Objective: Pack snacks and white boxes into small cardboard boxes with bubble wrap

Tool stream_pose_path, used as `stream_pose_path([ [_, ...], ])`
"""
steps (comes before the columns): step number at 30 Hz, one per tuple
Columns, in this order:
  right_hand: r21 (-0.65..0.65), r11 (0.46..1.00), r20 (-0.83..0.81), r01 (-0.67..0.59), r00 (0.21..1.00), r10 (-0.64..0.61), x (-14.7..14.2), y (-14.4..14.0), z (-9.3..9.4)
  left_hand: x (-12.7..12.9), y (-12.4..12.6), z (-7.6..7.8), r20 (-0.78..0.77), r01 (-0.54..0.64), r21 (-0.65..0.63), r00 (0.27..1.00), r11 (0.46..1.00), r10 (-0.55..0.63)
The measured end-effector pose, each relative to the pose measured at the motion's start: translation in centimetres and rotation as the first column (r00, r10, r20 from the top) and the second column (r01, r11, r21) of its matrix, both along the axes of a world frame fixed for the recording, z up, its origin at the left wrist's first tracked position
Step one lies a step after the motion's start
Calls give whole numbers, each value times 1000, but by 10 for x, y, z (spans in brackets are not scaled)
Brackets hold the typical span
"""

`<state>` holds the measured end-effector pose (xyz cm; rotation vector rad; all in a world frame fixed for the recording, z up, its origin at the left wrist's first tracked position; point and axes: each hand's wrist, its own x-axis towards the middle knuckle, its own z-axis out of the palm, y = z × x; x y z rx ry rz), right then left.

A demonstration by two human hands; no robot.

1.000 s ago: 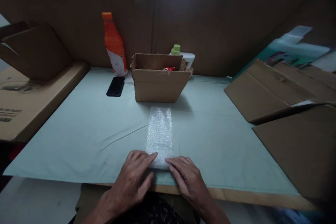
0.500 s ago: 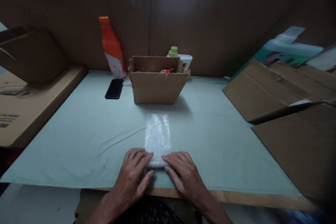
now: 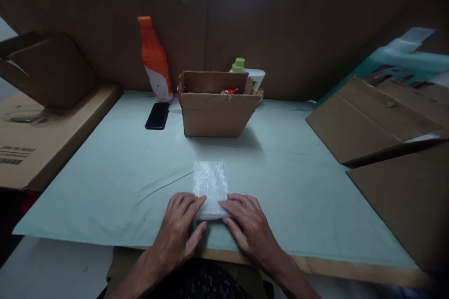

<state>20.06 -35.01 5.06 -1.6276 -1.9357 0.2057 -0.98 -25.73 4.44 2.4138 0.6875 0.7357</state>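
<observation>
A strip of clear bubble wrap (image 3: 209, 182) lies on the pale green table cover (image 3: 115, 177), its near end rolled up under my fingers. My left hand (image 3: 178, 231) and my right hand (image 3: 247, 229) press on that rolled end from either side, fingers curled over it. What the roll holds inside is hidden. The flat part of the strip reaches away from me toward an open cardboard box (image 3: 217, 107).
An orange bottle (image 3: 154, 60) and a black phone (image 3: 157, 115) sit left of the box; a green-capped white bottle (image 3: 250, 72) stands behind it. Flattened cardboard (image 3: 379, 121) lies at the right, a large carton (image 3: 35, 135) at the left. A cardboard wall backs the table.
The flat part of the bubble wrap has become shorter as both hands rolled its near end forward, away from me. My hands have moved slightly toward the box.
</observation>
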Motion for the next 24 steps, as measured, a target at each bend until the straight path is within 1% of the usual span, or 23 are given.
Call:
stream_pose_path([
  [2,-44,999,-68,-19,998,16,2,-2,4,-6,-6,3,-3,5,-64,1000,998,-5],
  [3,-34,999,-70,-6,998,3,2,-3,5,-7,-6,2,-4,-14,-74,1000,997,14],
  [6,88,992,11,88,996,-89,0,-7,6,-2,2,-5,-35,-111,-15,993,994,110],
  [7,116,989,49,93,994,-100,-2,-7,5,2,7,-8,-47,-145,12,988,989,146],
  [9,98,994,123,53,990,-65,-7,-3,3,10,16,-12,-57,-208,28,976,978,209],
  [10,75,997,149,28,988,-39,-8,1,2,12,20,-13,-46,-235,8,971,972,235],
  [11,56,998,155,12,988,-21,-9,5,0,14,21,-12,-22,-263,-40,965,964,262],
  [12,43,999,135,15,991,-20,-9,9,-1,14,21,-11,9,-290,-125,956,949,294],
  [13,36,999,86,32,996,-35,-9,14,-2,12,20,-8,40,-313,-249,942,916,333],
  [14,29,998,15,61,998,-61,-7,17,-2,10,17,-5,72,-322,-401,922,858,380],
  [15,8,995,-71,98,993,-98,-6,19,-2,7,13,-1,99,-306,-561,898,769,429],
  [16,-34,990,-158,134,978,-138,-5,20,-1,5,9,2,117,-261,-705,874,659,472],
  [17,-87,983,-239,160,955,-176,-5,20,0,3,4,5,132,-194,-816,854,545,503],
  [18,-147,975,-309,165,929,-204,-6,19,1,2,1,7,148,-116,-888,845,446,514],
  [19,-202,968,-366,151,905,-218,-8,17,2,3,-2,8,163,-44,-928,846,371,508],
  [20,-246,961,-408,124,886,-219,-9,15,4,4,-5,9,172,8,-947,855,320,489],
  [21,-273,958,-432,90,878,-206,-10,13,5,6,-6,10,174,32,-955,868,296,466],
  [22,-285,957,-438,60,879,-186,-11,10,6,9,-8,11,173,35,-953,877,301,448],
  [23,-285,958,-430,40,888,-165,-10,8,8,11,-9,11,173,21,-943,884,332,435],
  [24,-282,959,-414,27,898,-147,-9,6,10,14,-11,12,169,-5,-925,890,379,424],
])
